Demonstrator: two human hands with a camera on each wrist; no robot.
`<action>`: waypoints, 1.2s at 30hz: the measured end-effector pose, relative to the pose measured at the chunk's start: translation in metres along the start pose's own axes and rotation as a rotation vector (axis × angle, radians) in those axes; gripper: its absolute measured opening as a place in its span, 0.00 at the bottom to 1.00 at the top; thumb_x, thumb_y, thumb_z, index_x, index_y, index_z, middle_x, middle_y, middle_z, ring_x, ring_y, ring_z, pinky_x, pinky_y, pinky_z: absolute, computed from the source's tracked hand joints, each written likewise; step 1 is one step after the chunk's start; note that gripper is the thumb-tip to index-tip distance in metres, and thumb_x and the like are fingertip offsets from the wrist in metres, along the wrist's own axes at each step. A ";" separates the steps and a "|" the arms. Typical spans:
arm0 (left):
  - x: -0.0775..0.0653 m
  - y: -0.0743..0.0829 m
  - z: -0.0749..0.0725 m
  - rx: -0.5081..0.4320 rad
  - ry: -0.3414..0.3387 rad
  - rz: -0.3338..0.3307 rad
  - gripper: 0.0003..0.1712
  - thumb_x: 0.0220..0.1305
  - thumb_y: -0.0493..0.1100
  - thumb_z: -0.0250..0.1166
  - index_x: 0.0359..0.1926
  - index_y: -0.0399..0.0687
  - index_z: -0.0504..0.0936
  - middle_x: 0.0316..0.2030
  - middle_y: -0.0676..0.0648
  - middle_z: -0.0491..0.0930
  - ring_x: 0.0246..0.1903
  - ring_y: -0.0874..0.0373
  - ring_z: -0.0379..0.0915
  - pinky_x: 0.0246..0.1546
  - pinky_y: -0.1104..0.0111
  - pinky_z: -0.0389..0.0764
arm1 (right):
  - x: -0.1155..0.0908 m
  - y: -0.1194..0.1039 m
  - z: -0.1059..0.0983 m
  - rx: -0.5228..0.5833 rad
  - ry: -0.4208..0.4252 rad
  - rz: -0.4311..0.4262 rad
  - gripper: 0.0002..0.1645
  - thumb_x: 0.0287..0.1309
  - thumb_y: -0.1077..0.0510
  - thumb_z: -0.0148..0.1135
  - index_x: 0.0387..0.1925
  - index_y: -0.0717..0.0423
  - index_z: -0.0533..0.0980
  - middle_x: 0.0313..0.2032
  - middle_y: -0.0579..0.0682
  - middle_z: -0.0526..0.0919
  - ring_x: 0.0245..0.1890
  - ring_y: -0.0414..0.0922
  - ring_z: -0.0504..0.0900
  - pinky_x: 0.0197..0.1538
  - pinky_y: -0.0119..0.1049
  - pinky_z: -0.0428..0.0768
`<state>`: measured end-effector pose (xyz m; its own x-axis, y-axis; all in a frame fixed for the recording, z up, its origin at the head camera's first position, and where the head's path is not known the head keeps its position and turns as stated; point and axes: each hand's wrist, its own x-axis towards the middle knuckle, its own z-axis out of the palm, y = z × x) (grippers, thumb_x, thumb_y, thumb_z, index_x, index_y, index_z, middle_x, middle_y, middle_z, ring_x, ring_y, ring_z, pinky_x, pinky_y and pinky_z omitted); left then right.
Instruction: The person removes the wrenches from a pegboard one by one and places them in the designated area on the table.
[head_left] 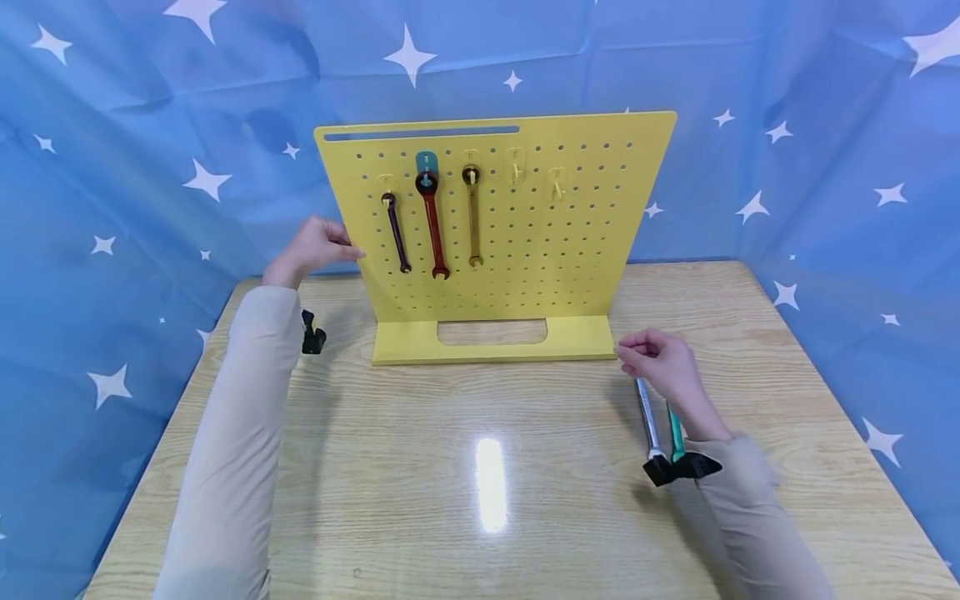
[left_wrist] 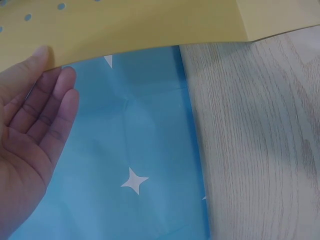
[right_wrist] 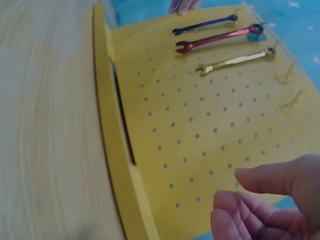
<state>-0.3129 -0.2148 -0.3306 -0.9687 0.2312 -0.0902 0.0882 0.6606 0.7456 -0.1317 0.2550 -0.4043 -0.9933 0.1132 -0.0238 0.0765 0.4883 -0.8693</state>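
Gently is best: left hand (head_left: 313, 247) pinches the pegboard (head_left: 519, 242) at nine o'clock; right hand (head_left: 663, 364), loosely curled near four o'clock, holds nothing.

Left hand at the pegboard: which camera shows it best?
The left wrist view: it shows the left hand closest, palm visible, thumb overlapping the front of the pegboard, though the frame crops the hand. The head view shows it smaller, at the board's left edge. The right wrist view catches only some fingers, at the top.
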 end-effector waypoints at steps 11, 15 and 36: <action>-0.002 0.000 0.001 -0.008 0.013 0.013 0.12 0.60 0.41 0.66 0.34 0.32 0.83 0.25 0.48 0.83 0.28 0.59 0.73 0.39 0.62 0.71 | 0.016 -0.026 0.028 0.104 -0.032 -0.034 0.15 0.58 0.61 0.63 0.40 0.71 0.75 0.27 0.51 0.79 0.24 0.37 0.80 0.33 0.35 0.81; -0.002 0.000 0.002 -0.012 0.013 0.007 0.12 0.60 0.41 0.66 0.34 0.33 0.83 0.27 0.45 0.83 0.29 0.59 0.73 0.38 0.63 0.71 | 0.019 -0.034 0.037 0.138 -0.045 -0.034 0.15 0.58 0.61 0.63 0.41 0.72 0.75 0.27 0.50 0.79 0.24 0.36 0.80 0.33 0.33 0.81; 0.000 -0.001 0.002 -0.055 0.015 -0.023 0.12 0.60 0.40 0.66 0.36 0.31 0.82 0.26 0.48 0.84 0.28 0.62 0.76 0.44 0.61 0.73 | 0.047 -0.082 0.083 0.282 0.000 -0.209 0.18 0.56 0.66 0.64 0.47 0.71 0.75 0.44 0.65 0.80 0.36 0.35 0.77 0.42 0.24 0.74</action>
<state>-0.3123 -0.2140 -0.3322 -0.9738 0.2053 -0.0977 0.0537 0.6251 0.7787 -0.1918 0.1488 -0.3754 -0.9849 0.0363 0.1693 -0.1556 0.2429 -0.9575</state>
